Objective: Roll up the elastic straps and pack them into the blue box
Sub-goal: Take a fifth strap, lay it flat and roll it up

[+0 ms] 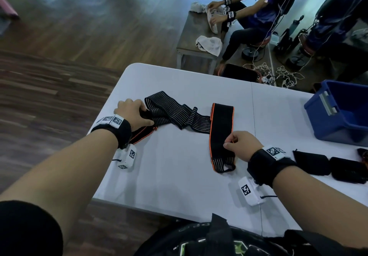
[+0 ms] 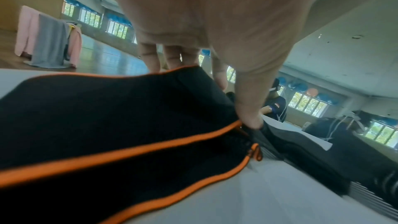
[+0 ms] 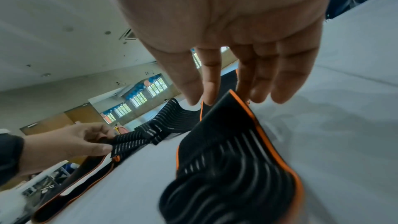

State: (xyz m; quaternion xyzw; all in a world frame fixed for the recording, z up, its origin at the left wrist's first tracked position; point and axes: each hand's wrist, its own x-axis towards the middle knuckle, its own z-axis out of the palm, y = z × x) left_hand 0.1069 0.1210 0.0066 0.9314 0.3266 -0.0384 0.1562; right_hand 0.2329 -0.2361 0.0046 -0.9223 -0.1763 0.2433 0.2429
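Note:
A long black elastic strap (image 1: 175,114) with white stripes and orange edging lies unrolled and crumpled across the white table (image 1: 179,176). My left hand (image 1: 135,112) grips its bunched left part, thumb and fingers pinching the fabric (image 2: 129,117). My right hand (image 1: 237,144) pinches the orange edge of the strap's plain black right section (image 3: 232,125), near the striped end loop (image 1: 225,164). The blue box (image 1: 342,112) stands open at the table's right edge, beyond my right hand.
Dark rolled straps (image 1: 328,166) lie on the table to the right of my right wrist. Another person (image 1: 258,10) sits at a small wooden table (image 1: 195,36) across the floor. Cables (image 1: 274,74) lie on the floor behind the table.

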